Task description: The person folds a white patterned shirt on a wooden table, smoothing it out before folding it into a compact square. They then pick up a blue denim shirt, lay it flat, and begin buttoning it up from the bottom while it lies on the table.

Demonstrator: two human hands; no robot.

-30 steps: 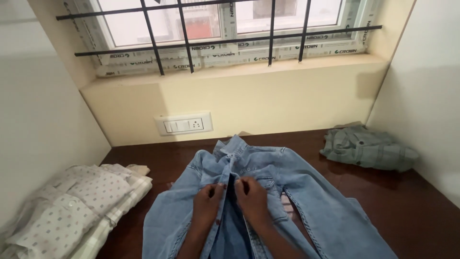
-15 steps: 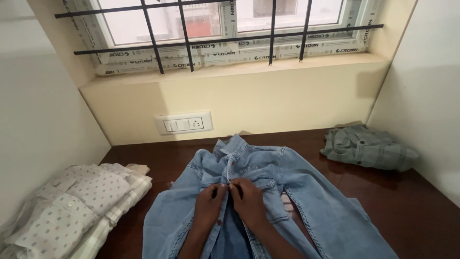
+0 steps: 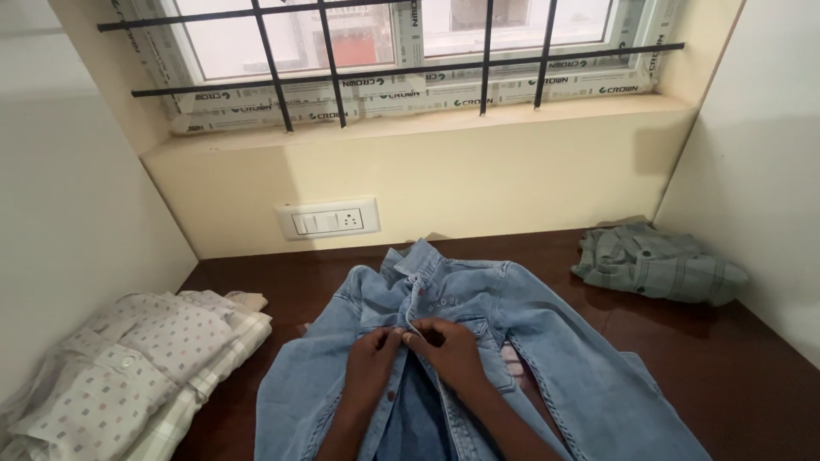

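A light blue denim shirt (image 3: 478, 299) lies front up on the dark wooden table (image 3: 726, 367), collar toward the wall and sleeves spread down to both sides. My left hand (image 3: 371, 363) and my right hand (image 3: 448, 348) meet at the middle of its chest. Each pinches one edge of the button placket and the fingertips touch there. Below my hands the shirt front gapes apart and shows the darker inside.
A stack of folded pale printed and checked shirts (image 3: 128, 367) lies at the left edge. A crumpled grey-green checked garment (image 3: 658, 265) sits at the far right by the wall. A switch and socket plate (image 3: 329, 219) is on the wall under the barred window (image 3: 384, 51).
Both hands have slid up the placket toward the collar and drawn the two front edges closer together.
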